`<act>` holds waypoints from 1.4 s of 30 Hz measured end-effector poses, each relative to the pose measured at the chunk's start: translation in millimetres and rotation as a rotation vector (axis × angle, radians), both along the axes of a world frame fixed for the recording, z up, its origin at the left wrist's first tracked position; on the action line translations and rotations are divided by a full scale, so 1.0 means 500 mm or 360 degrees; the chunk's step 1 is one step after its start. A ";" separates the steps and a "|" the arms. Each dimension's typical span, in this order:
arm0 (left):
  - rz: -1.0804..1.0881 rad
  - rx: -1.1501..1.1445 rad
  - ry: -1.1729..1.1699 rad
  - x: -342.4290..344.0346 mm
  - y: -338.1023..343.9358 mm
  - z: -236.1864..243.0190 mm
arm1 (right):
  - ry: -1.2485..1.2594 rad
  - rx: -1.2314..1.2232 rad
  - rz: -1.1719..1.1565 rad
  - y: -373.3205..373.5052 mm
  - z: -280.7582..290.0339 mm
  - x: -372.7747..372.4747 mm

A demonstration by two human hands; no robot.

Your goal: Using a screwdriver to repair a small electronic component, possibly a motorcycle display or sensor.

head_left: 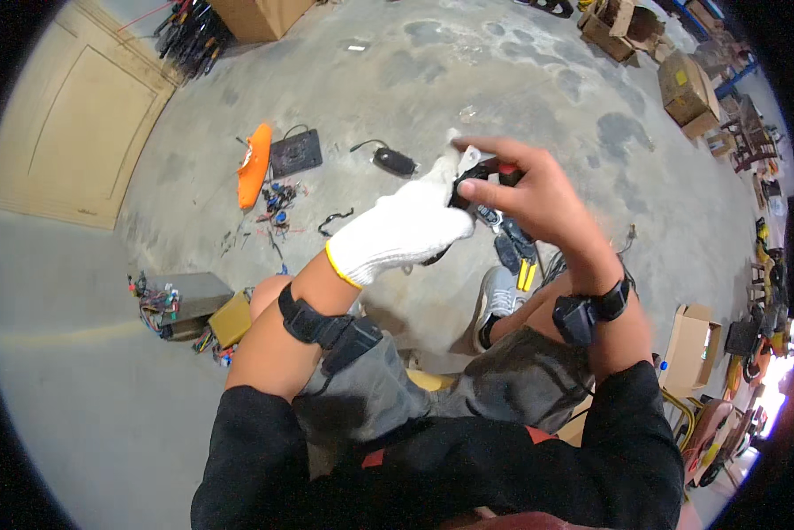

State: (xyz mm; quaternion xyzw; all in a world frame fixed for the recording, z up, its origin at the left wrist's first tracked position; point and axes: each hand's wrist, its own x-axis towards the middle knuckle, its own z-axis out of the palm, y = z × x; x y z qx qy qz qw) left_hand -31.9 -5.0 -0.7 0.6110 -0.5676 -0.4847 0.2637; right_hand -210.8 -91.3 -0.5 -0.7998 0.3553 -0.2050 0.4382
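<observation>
My left hand (401, 223) wears a white knitted glove with a yellow cuff edge. It is closed around a small black part with a silver metal bracket (472, 156), held up in front of me above the floor. My bare right hand (545, 193) grips the same part from the right, thumb on its black face and index finger stretched over its top. A bit of red shows under the right fingers. Much of the part is hidden by the two hands, so its exact kind is unclear. Both wrists carry black straps with small modules.
On the concrete floor lie an orange panel (254, 166), a black square plate (296, 154), a black oblong device (394, 161) with a cable and several connectors (278, 200). Yellow-handled pliers (526, 274) lie beside my shoe (497, 296). A grey box (189, 296) with wires stands left; cartons (688, 94) stand right.
</observation>
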 end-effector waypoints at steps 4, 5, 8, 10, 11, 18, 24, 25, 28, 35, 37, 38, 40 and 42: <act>0.0108 0.0027 0.0271 -0.010 -0.011 -0.012 | -0.0129 0.0132 -0.0055 0.008 -0.001 0.002; 0.0153 -0.0122 0.0525 -0.011 -0.009 -0.013 | -0.0164 0.0208 -0.0066 0.009 0.000 0.001; -0.0124 -0.0076 0.0739 0.002 -0.013 -0.008 | -0.0421 0.0337 0.0025 0.011 0.006 -0.009; -0.0317 -0.0066 0.0759 0.006 -0.009 -0.001 | -0.0404 0.0357 0.0009 0.011 0.012 -0.019; -0.0322 -0.0040 0.0905 0.004 -0.005 0.001 | -0.0375 0.0362 -0.0040 0.011 0.013 -0.022; 0.0061 -0.0280 0.0417 -0.036 0.008 -0.014 | -0.0294 -0.0007 -0.0128 0.007 -0.005 -0.018; 0.0062 -0.0521 0.0347 -0.040 0.001 -0.032 | -0.0359 0.0119 -0.0201 -0.001 -0.022 -0.014; 0.0061 -0.0518 0.0346 -0.039 -0.001 -0.034 | -0.0361 0.0122 -0.0203 -0.002 -0.023 -0.012; 0.0083 -0.0366 0.0588 -0.033 -0.005 -0.039 | -0.0341 -0.0088 -0.0196 -0.002 -0.022 -0.010; 0.0221 -0.0266 0.0838 0.005 -0.024 -0.044 | -0.1176 0.0695 -0.0652 -0.083 -0.014 -0.064; 0.0363 -0.0295 0.0998 0.014 -0.032 -0.044 | -0.1778 0.0897 -0.0710 -0.110 -0.021 -0.084; 0.0449 -0.0295 0.1018 0.017 -0.031 -0.045 | -0.1928 0.0905 -0.0537 -0.117 -0.026 -0.092; 0.0528 -0.0284 0.1109 0.017 -0.032 -0.045 | -0.2077 0.0944 -0.0506 -0.124 -0.037 -0.098; 0.0613 -0.0252 0.1172 0.012 -0.033 -0.046 | -0.2118 0.0958 -0.0677 -0.117 -0.046 -0.096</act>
